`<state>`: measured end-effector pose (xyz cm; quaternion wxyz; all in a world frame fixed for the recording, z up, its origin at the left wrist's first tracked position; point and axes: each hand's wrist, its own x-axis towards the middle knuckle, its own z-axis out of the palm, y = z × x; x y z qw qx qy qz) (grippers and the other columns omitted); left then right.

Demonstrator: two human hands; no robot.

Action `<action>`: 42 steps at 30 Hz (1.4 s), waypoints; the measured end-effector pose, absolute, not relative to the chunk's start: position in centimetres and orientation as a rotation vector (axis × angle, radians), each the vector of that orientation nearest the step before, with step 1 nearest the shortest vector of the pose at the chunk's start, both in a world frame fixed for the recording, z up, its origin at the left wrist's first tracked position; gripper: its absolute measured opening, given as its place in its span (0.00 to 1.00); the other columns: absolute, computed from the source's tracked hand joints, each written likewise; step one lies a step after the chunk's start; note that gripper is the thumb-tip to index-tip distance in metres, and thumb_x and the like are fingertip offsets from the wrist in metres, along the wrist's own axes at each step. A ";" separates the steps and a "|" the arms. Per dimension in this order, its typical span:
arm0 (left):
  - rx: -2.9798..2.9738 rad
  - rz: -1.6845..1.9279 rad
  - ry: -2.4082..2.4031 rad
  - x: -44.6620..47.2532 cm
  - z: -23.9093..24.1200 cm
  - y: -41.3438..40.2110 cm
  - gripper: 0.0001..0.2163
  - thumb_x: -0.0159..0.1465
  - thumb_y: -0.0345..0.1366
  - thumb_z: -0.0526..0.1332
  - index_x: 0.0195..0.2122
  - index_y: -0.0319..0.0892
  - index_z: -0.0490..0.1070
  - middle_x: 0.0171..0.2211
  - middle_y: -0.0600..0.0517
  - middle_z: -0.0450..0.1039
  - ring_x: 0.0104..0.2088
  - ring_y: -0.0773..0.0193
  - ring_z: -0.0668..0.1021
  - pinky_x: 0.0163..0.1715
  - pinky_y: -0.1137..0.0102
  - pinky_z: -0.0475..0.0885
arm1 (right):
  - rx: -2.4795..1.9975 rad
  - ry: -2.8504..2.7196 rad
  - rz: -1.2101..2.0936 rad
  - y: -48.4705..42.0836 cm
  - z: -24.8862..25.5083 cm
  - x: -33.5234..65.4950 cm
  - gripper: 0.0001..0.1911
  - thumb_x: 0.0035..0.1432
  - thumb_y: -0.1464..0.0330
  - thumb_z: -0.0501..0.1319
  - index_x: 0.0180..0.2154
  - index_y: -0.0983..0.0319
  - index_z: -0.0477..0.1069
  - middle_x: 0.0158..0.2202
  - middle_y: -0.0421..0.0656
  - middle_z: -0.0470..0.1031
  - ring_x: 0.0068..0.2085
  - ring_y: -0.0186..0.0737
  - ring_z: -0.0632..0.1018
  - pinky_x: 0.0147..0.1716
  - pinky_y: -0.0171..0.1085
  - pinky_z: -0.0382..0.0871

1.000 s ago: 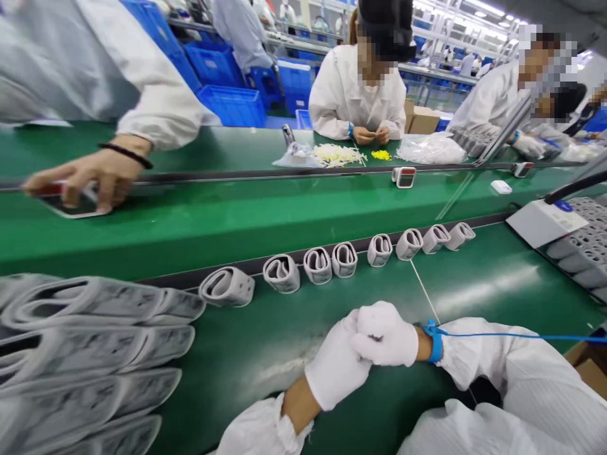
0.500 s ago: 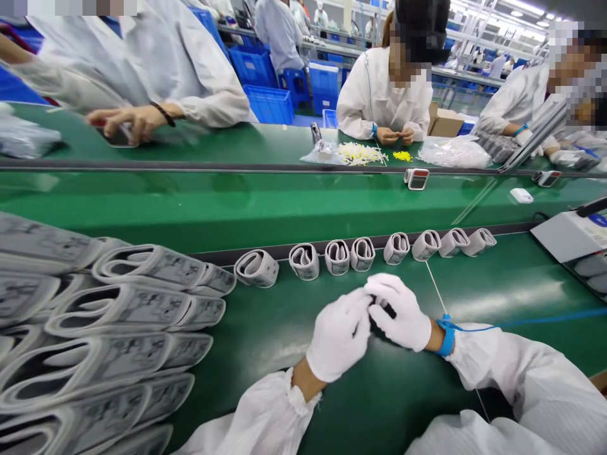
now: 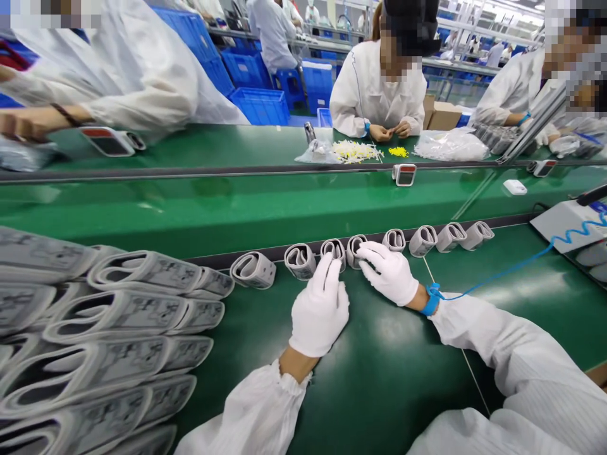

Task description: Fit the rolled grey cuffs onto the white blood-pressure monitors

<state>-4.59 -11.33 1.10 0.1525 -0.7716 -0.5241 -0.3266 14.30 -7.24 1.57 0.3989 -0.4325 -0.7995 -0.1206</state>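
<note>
My left hand, in a white glove, reaches forward with its fingers extended, the fingertips at a rolled grey cuff. My right hand, also gloved, rests its fingertips on the neighbouring rolled cuff. A small dark spot shows under those fingers, too hidden to identify. These cuffs belong to a row of rolled cuffs along the belt's far edge. A large stack of flattened grey printed cuffs lies to the left of my hands.
Blue coiled cord runs from the strap on my right wrist to a white unit. On the far belt sits a small monitor. Co-workers sit on both sides, one hand beside another monitor. Blue crates stand behind.
My hands have parted and moved forward to the row of cuffs. The co-worker's hand at the left has moved left, and a monitor now lies uncovered on the far belt.
</note>
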 end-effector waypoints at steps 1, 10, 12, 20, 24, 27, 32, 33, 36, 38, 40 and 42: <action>-2.221 -0.924 -1.510 -4.6 1.1 -11.4 0.20 0.67 0.29 0.58 0.60 0.36 0.67 0.62 0.41 0.72 0.43 0.53 0.84 0.32 0.64 0.74 | -1.112 -2.022 -0.311 -7.3 1.4 14.3 0.11 0.69 0.71 0.58 0.50 0.61 0.76 0.50 0.46 0.81 0.45 0.39 0.84 0.42 0.35 0.79; -2.239 -0.947 -1.536 -4.5 1.1 -11.4 0.21 0.67 0.30 0.57 0.62 0.37 0.66 0.63 0.40 0.71 0.43 0.52 0.83 0.32 0.64 0.75 | -1.151 -2.034 -0.258 -7.5 1.0 14.7 0.13 0.70 0.73 0.57 0.51 0.61 0.76 0.52 0.48 0.80 0.46 0.41 0.83 0.44 0.36 0.78; -2.252 -0.982 -1.513 -4.5 1.0 -11.5 0.22 0.66 0.29 0.57 0.62 0.37 0.66 0.63 0.38 0.70 0.45 0.51 0.83 0.34 0.64 0.75 | -1.115 -2.020 -0.259 -7.7 1.2 14.7 0.13 0.69 0.74 0.57 0.52 0.61 0.76 0.51 0.48 0.80 0.47 0.41 0.83 0.45 0.37 0.78; -2.255 -1.056 -1.326 -4.6 0.8 -11.9 0.23 0.66 0.26 0.56 0.63 0.34 0.63 0.60 0.35 0.73 0.47 0.51 0.81 0.39 0.61 0.74 | -1.100 -1.982 -0.263 -7.9 0.8 15.2 0.15 0.68 0.74 0.58 0.54 0.61 0.74 0.54 0.49 0.79 0.49 0.45 0.83 0.44 0.39 0.80; -2.568 -0.919 -0.839 -4.5 1.6 -13.2 0.19 0.65 0.29 0.52 0.57 0.34 0.69 0.56 0.36 0.75 0.44 0.53 0.78 0.36 0.62 0.71 | -1.050 -1.960 -0.244 -9.1 0.7 15.2 0.17 0.67 0.74 0.59 0.56 0.60 0.73 0.55 0.51 0.78 0.50 0.46 0.83 0.41 0.39 0.81; -2.763 -0.670 -0.574 -4.0 1.8 -14.2 0.16 0.66 0.32 0.53 0.53 0.35 0.71 0.59 0.37 0.72 0.35 0.58 0.75 0.28 0.64 0.65 | -0.985 -1.983 -0.270 -10.7 0.8 15.9 0.16 0.66 0.74 0.60 0.54 0.60 0.74 0.53 0.51 0.79 0.48 0.46 0.83 0.40 0.39 0.82; -2.887 -0.553 -0.507 -3.6 0.9 -14.5 0.14 0.66 0.32 0.55 0.51 0.36 0.72 0.56 0.37 0.74 0.37 0.59 0.75 0.32 0.64 0.67 | -1.165 -1.832 -0.616 -11.4 3.0 23.3 0.15 0.61 0.73 0.65 0.49 0.56 0.78 0.50 0.47 0.81 0.47 0.48 0.84 0.47 0.43 0.80; -2.895 -0.582 -0.520 -3.7 0.7 -14.6 0.15 0.66 0.32 0.55 0.51 0.36 0.72 0.56 0.37 0.74 0.39 0.57 0.76 0.35 0.63 0.69 | -1.263 -1.685 -0.689 -11.2 3.8 25.6 0.14 0.61 0.73 0.65 0.48 0.56 0.79 0.49 0.47 0.81 0.48 0.49 0.83 0.49 0.45 0.79; -2.869 -0.737 -0.592 -3.8 0.1 -14.7 0.18 0.62 0.27 0.54 0.53 0.36 0.73 0.55 0.42 0.77 0.47 0.54 0.77 0.48 0.59 0.70 | -1.494 -1.287 -0.790 -11.4 6.5 32.9 0.11 0.66 0.67 0.59 0.43 0.63 0.80 0.42 0.49 0.82 0.44 0.48 0.83 0.46 0.46 0.79; -2.826 -0.786 -0.650 -3.7 -0.3 -14.4 0.20 0.61 0.22 0.53 0.51 0.37 0.75 0.52 0.46 0.79 0.48 0.54 0.78 0.50 0.59 0.68 | -1.703 -1.215 -0.673 -12.5 7.7 36.8 0.17 0.71 0.64 0.54 0.42 0.67 0.78 0.38 0.50 0.81 0.38 0.44 0.82 0.42 0.46 0.79; -2.789 -0.810 -0.686 -3.4 -0.6 -14.2 0.19 0.62 0.21 0.52 0.49 0.39 0.77 0.51 0.47 0.80 0.49 0.53 0.78 0.50 0.58 0.68 | -1.824 -1.217 -0.654 -13.8 8.1 39.2 0.15 0.72 0.62 0.57 0.46 0.66 0.76 0.42 0.48 0.79 0.40 0.41 0.80 0.43 0.44 0.78; -2.767 -0.815 -0.697 -2.7 -0.8 -14.6 0.18 0.64 0.23 0.52 0.48 0.39 0.78 0.51 0.46 0.81 0.50 0.52 0.78 0.50 0.57 0.67 | -1.888 -1.233 -0.649 -14.6 7.9 40.2 0.15 0.71 0.61 0.60 0.51 0.64 0.73 0.48 0.47 0.76 0.44 0.40 0.79 0.45 0.43 0.78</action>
